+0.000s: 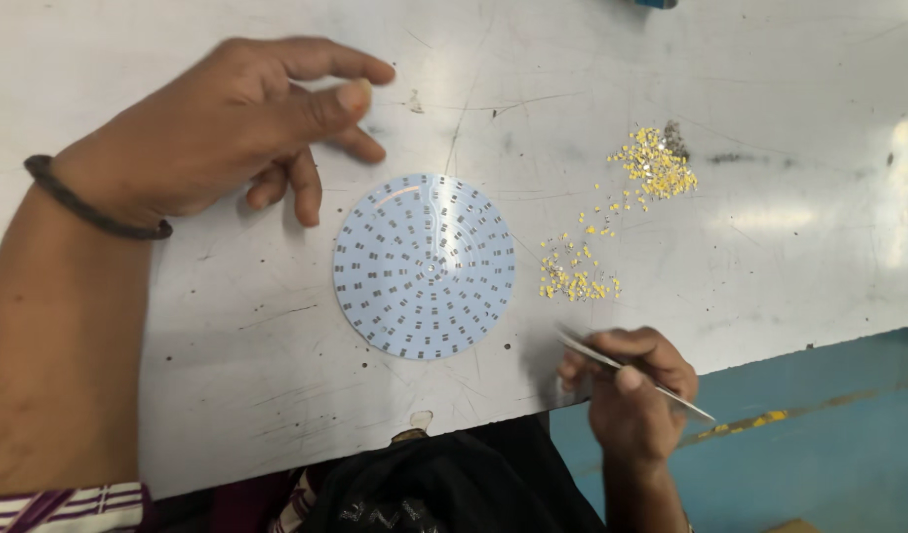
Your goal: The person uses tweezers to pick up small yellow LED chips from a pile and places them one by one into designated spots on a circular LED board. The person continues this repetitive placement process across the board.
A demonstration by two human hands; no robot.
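Tweezers (635, 375) sit pinched in your right hand (631, 395) at the table's (227, 336) near edge, tips pointing toward ten o'clock. Just beyond the tips lie small yellow chips (612, 222), scattered toward one o'clock. Your left hand (227, 128) hovers loose, fingers spread, holding nothing, at ten o'clock from the round white circuit board (424, 265).

a round white circuit board (424, 265) lies flat on the table, its face covered with rings of small grey solder pads. thin metal tweezers (636, 377) are slanted, tips pointing up-left toward the board's lower right edge. tiny yellow components (655, 166) lie scattered in two loose heaps to the right of the board, one nearer, one farther back.
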